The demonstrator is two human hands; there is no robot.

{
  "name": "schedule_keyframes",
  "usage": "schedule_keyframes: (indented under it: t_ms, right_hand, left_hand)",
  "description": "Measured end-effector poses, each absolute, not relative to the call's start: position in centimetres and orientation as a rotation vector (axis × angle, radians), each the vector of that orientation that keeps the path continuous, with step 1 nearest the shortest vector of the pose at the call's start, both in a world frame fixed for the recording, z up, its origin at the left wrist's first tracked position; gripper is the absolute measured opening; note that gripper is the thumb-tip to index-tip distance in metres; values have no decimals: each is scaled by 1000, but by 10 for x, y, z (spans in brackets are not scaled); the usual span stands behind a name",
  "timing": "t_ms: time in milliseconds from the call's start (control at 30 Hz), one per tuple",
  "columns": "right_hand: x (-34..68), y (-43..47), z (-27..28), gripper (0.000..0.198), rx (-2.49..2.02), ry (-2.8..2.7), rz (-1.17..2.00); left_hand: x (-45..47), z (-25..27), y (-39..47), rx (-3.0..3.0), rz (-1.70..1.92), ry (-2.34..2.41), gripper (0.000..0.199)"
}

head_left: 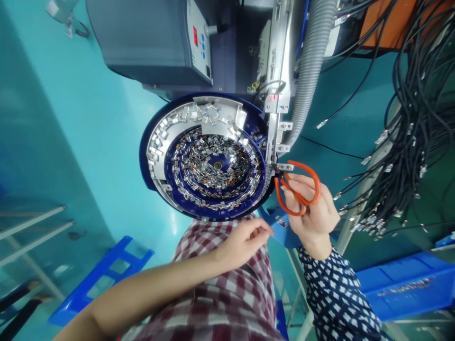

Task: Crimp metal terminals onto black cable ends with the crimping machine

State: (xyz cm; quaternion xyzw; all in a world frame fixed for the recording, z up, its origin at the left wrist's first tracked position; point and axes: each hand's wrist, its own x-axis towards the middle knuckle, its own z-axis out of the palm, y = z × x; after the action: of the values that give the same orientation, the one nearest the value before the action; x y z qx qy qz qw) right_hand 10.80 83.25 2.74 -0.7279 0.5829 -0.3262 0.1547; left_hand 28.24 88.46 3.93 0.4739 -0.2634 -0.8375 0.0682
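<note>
My right hand, in a dark patterned sleeve, grips orange-handled scissors at the right rim of a round feeder bowl. The loops stand around my fingers, and the blades point toward a metal rail, mostly hidden there. Below the bowl's right side, my left hand is curled closed over the checked apron. Its fingertips are beside a blue tray holding a few small metal parts; whatever they may hold is hidden. Many small metal connector shells fill the bowl and line its tracks.
A grey control box with a red display stands behind the bowl. A ribbed grey hose runs beside the rail. Black cables with metal ends hang at right, above a blue bin. A blue stool is lower left.
</note>
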Motion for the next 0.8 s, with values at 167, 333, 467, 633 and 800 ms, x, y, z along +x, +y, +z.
schedule_keyframes:
  t_ms: [167, 333, 467, 633, 800]
  right_hand:
    - [110, 834, 20, 29, -2104, 1626, -892]
    - [106, 832, 24, 24, -2081, 1712, -937]
    - [105, 830, 25, 23, -2077, 1703, -964]
    - [108, 829, 18, 27, -2026, 1725, -986]
    - [111, 825, 13, 24, -1999, 1756, -1045]
  left_hand:
    - [281, 40, 884, 1422, -2537, -776, 18]
    - [282, 40, 884, 1439, -2531, -772, 16]
    - [281, 41, 884, 1444, -2525, -769, 15]
    - [280, 42, 881, 1439, -2514, -789, 16]
    - [280, 43, 879, 1447, -2519, -788, 17]
